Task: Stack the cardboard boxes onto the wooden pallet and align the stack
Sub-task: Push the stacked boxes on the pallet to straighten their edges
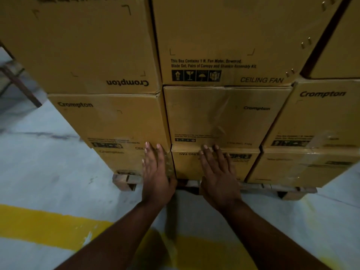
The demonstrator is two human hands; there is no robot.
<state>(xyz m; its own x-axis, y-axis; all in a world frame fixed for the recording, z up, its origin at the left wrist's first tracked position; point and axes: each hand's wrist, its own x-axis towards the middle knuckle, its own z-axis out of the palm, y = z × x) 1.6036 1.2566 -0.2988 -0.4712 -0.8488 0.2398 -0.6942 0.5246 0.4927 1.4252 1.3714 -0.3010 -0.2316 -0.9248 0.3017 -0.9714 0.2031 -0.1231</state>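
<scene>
Low against the bottom-tier boxes (212, 164) on the wooden pallet (124, 181), left hand (155, 172) and right hand (218, 176) press flat side by side, fingers (206, 152) straight and slightly apart, stack directly ahead.

Brown cardboard boxes (224, 115) stand stacked in columns on the low wooden pallet (126, 180) at 12 o'clock — the painted floor stripe (44, 223) lies at 6 o'clock.
</scene>
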